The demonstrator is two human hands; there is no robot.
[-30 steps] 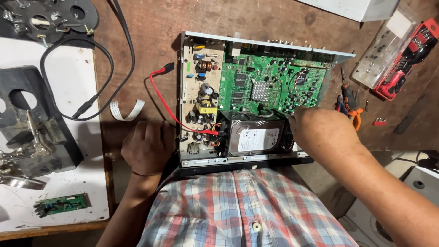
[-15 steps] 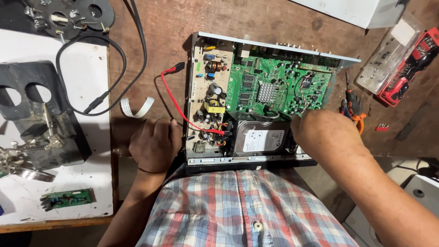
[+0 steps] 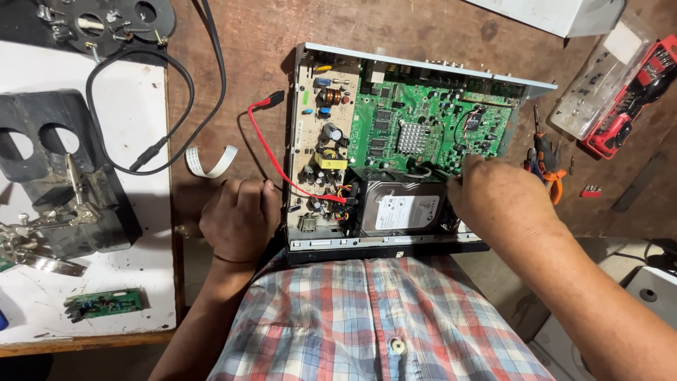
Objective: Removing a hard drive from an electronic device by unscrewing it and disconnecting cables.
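1. Grey metal was the hard drive [image 3: 403, 207] at the front of the opened chassis [image 3: 423, 70], which lay on the brown wooden bench [image 3: 247, 56] just ahead of our checked shirt.
2. Our right hand [image 3: 497, 204] rested against the drive's right end, fingers curled down between it and the green main board [image 3: 430, 123]; whether they pinched anything we could not tell.
3. Our left hand [image 3: 240, 215] lay loosely curled on the bench, its fingers touching the chassis's left wall and holding nothing.
4. We counted two boards inside: the green one and a tan power board [image 3: 321, 148] to its left.
5. One red cable [image 3: 271, 152] ran from the drive's left end across the power board and out onto the bench.
6. One white ribbon strip [image 3: 210, 161] curled just beyond our left hand.
7. One pair of orange-handled pliers [image 3: 546, 166] lay right of the chassis, with one red tool set [image 3: 631, 106] farther off.
8. On the white board to the left we saw one black cable loop [image 3: 151, 106] and one small green circuit board [image 3: 104, 303].
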